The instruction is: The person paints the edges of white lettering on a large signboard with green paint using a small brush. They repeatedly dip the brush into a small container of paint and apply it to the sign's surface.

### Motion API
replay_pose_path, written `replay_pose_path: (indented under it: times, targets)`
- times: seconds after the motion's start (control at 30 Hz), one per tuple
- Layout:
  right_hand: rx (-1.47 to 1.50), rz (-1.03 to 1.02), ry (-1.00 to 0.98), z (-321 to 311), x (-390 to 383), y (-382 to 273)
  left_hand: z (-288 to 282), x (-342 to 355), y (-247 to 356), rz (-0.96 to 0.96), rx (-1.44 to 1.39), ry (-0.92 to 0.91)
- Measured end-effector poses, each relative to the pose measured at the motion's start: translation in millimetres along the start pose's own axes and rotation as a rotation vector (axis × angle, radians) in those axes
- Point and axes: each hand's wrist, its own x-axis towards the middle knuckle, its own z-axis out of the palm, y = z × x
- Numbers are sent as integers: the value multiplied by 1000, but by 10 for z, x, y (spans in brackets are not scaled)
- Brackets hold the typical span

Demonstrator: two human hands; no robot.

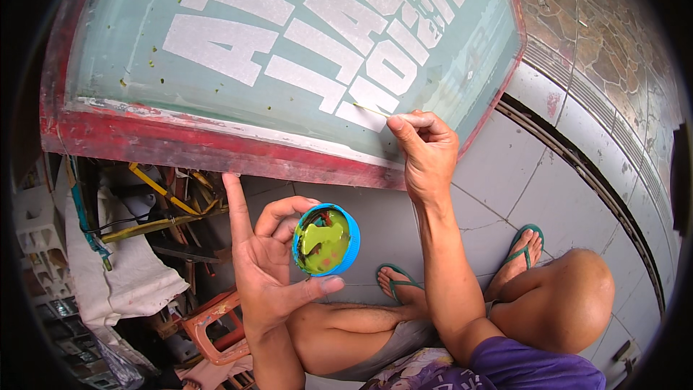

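Note:
My left hand (263, 263) holds a round blue cap (354, 240) between thumb and curled fingers. Glossy green liquid (328, 251) lies inside it, with darker smears along one side. The left index finger stretches up to the lower edge of a red frame (180, 148). In a pinch, my right hand (432, 162) has a thin yellowish stick (372, 110). Its tip meets the pale green mesh (195, 94) stretched in the frame, at the near end of large whitish block lettering (307, 87). Small green specks dot the mesh at left.
Under the frame at left are a yellow bar (162, 189), a whitish cloth (130, 282) and an orange plastic stool (216, 328). Grey floor tiles (498, 180) lie below. A dark curved floor track (577, 166) runs along the right, before stone-patterned paving (577, 7).

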Motion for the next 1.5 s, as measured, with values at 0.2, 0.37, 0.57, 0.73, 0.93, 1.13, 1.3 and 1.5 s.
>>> replay_pose_path:
  times: [0.2, 0.37, 0.57, 0.73, 0.93, 1.13, 1.3, 1.5]
  targets:
    - [63, 26, 10, -43, -9, -5, -3, 2, -5, 0, -4, -3]
    - [149, 83, 19, -84, -44, -10, 7, -3, 22, -4, -16, -3]
    - [179, -17, -17, 57, -124, -46, -9, -1, 11, 4, -10, -15]
    - [138, 50, 33, 55, -163, -65, -5, 11, 6, 9, -13, -27]
    - [186, 59, 28, 126, -219, -147, -14, 2, 18, 10, 8, -30]
    - [153, 45, 57, 221, -258, -119, -5, 6, -2, 15, 6, -33]
    - [117, 51, 75, 279, -265, -148, -10, 3, 10, 10, 11, -31]
    - [93, 52, 82, 286, -248, -136, -12, 2, 15, 8, 14, -27]
